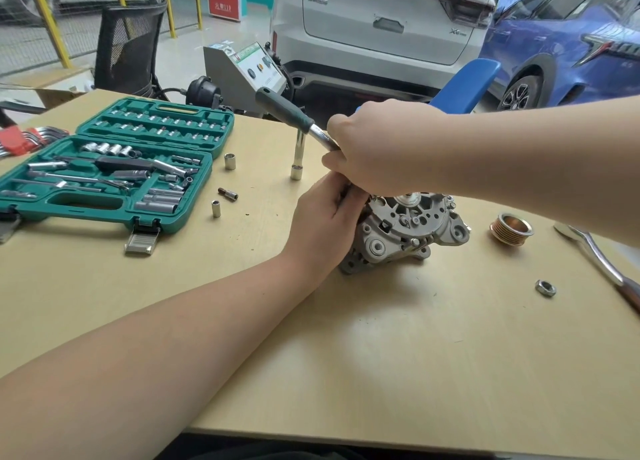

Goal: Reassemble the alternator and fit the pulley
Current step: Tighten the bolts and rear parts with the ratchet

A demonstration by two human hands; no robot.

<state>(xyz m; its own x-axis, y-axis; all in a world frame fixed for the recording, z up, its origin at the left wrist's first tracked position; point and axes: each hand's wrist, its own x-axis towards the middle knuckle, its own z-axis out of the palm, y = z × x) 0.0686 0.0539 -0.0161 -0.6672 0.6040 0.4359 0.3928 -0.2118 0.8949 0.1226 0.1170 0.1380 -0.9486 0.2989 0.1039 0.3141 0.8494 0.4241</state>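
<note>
Workbench (381,355): both hands' fingers (341,201) curled around ratchet (294,113) atop alternator (408,231).

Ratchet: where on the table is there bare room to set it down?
Bare wood in front of the alternator, between the left forearm and the nut. Crowded left: socket case and loose sockets. Right edge holds the pulley and a wrench.

Both forearms are bare, with no sleeves, gloves or jewellery.

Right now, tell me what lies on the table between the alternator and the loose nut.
In the head view, only bare tabletop lies between the alternator and the nut. The pulley sits farther back, off that line.
</note>
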